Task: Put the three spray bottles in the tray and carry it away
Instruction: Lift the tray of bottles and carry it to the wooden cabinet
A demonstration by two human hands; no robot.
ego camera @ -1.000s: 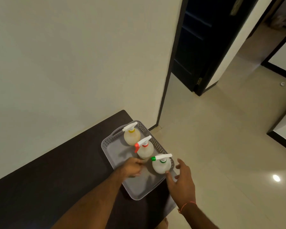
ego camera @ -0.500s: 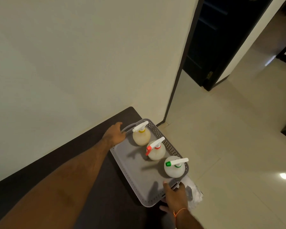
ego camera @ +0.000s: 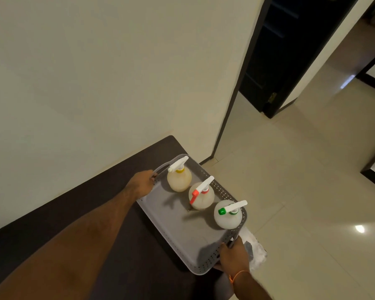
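Observation:
A grey perforated tray (ego camera: 178, 230) rests on the right end of a dark table (ego camera: 121, 256). Three round spray bottles stand upright in a row along its right side: one with a yellow collar (ego camera: 179, 179) at the far end, one with a red trigger (ego camera: 201, 195) in the middle, one with a green nozzle (ego camera: 227, 216) nearest me. My left hand (ego camera: 142, 184) is closed on the tray's far handle. My right hand (ego camera: 234, 257) grips the near handle at the tray's right corner.
A cream wall runs behind the table. To the right lie a glossy tiled floor (ego camera: 301, 191) and a dark open door (ego camera: 290, 50). A crumpled white plastic sheet (ego camera: 256, 250) lies under the tray's near right corner.
A second ago both hands hovered by the green-nozzle bottle. My left hand has since reached the far handle and closed on it, and my right hand has gripped the near handle.

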